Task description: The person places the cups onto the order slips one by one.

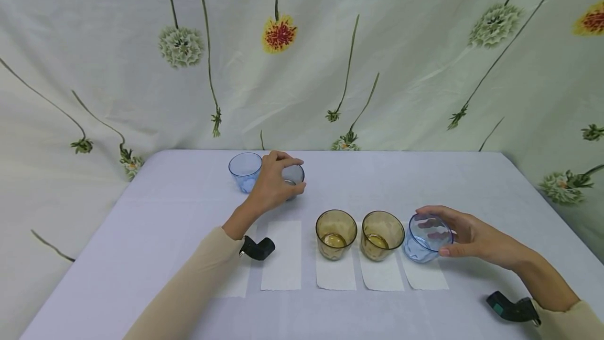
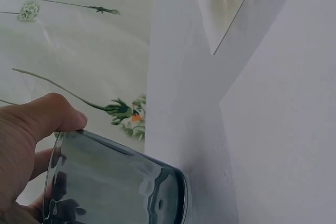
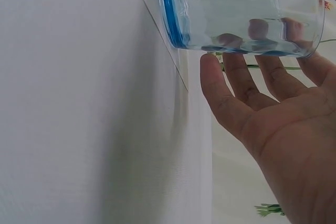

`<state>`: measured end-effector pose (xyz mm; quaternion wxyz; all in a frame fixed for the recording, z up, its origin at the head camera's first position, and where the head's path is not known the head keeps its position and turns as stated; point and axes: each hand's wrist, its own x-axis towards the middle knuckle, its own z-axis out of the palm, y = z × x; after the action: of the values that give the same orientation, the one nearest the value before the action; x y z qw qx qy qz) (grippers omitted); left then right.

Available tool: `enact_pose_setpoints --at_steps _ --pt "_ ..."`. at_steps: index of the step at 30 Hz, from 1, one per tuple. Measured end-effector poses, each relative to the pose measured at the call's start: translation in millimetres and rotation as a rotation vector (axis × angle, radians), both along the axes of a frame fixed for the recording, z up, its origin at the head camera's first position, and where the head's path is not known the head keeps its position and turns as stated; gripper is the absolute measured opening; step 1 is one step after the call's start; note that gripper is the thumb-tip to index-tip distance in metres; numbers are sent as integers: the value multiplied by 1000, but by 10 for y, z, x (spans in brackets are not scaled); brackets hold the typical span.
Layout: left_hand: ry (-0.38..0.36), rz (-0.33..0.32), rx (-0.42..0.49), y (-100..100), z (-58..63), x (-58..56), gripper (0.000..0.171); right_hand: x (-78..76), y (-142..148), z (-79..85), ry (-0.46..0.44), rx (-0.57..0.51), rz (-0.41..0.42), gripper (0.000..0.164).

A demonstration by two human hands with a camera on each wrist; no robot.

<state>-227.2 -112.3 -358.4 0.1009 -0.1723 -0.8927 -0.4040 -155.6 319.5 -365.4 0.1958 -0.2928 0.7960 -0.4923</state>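
Note:
Near the far edge of the table, my left hand grips a grey glass by its rim, thumb on one side and fingers on the other. The left wrist view has this smoky tumbler close up, its base near the white cloth. A blue glass stands just left of that hand. On the right, my right hand holds another blue glass between thumb and fingers, at the rightmost paper strip. In the right wrist view the fingers lie along the side of this blue tumbler.
Two amber glasses stand side by side on paper strips, left of the right hand's glass. Several white paper strips lie in a row on the white tablecloth. A flowered curtain hangs behind.

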Motion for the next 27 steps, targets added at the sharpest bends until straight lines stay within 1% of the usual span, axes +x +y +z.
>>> enact_pose_setpoints --at_steps 7,14,22,27 --pt "-6 7 33 -49 23 58 45 -3 -2 4 -9 -19 19 68" --pt "13 0 50 -76 58 148 42 10 6 2 4 -7 6 68" --pt "-32 -24 51 -69 100 266 41 6 8 2 -3 -25 24 68" --pt "-38 -49 42 -81 134 365 42 -2 4 -1 -3 -13 13 68"
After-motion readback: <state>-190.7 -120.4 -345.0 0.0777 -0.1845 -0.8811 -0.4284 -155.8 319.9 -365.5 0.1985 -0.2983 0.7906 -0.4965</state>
